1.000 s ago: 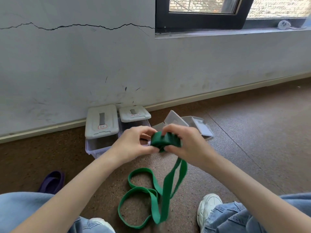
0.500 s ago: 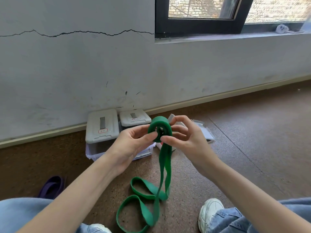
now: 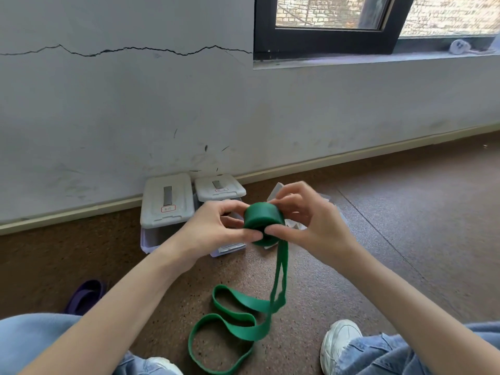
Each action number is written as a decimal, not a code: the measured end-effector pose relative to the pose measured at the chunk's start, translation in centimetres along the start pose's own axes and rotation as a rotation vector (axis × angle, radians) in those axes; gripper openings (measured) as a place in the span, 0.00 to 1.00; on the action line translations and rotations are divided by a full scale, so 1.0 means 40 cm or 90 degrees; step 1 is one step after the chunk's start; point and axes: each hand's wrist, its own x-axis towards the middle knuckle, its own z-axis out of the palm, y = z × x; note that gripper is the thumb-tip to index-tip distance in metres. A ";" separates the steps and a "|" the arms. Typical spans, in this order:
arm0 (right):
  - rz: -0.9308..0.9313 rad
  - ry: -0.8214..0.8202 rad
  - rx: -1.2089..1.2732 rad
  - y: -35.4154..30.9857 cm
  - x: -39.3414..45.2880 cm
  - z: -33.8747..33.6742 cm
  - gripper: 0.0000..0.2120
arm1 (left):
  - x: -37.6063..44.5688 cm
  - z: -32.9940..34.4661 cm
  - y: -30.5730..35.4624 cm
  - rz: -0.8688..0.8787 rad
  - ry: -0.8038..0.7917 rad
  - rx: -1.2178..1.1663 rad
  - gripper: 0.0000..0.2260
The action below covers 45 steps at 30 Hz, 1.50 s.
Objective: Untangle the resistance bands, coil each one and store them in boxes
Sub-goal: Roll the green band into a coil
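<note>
Presently held at chest height: one green resistance band point(image 3: 263, 223), partly rolled into a thick coil between both hands, its unrolled length hanging down from the coil's right side to loose loops on the floor point(image 3: 405, 239) between the person's knees.

Left hand point(image 3: 216, 231): fingers curled, thumb and forefinger pinching the coil's near face and upper edge, probably to stop the turns springing open.

Right hand point(image 3: 311, 223): thumb pressed on the coil's lower front edge beside the left thumb, fingers arched over the far side; this grip likely feeds the next wrap on while keeping tension in the hanging tail.

Judgement: coiling is roughly half done, since much of the band is slack on the floor; letting go with either hand would probably let it unwind.

Boxes: two lidded white storage boxes point(image 3: 167, 204) stand side by side against the wall point(image 3: 135, 104), just behind the hands, within easy reach for stowing. A further clear box or lid point(image 3: 277, 192) lies mostly hidden behind the right hand; which it is cannot be told.

Purple band point(image 3: 86, 296): lying on the floor at the left, beside the left knee, apart from the green one.

Surface: brown speckled floor. Room: scuffed pale wall with a long crack, pale skirting, dark-framed window point(image 3: 324, 39) above right. Blue jeans and a white shoe point(image 3: 338, 345) at the bottom edge.
</note>
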 end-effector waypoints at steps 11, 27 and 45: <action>0.064 0.059 0.216 -0.001 -0.013 0.026 0.13 | -0.004 0.041 -0.005 -0.009 0.064 -0.263 0.18; 0.041 0.058 0.260 -0.030 0.004 -0.021 0.19 | -0.008 0.003 0.032 0.052 0.043 -0.172 0.16; 0.031 -0.015 0.087 -0.008 -0.002 -0.016 0.18 | -0.013 -0.007 0.020 0.062 0.036 -0.006 0.17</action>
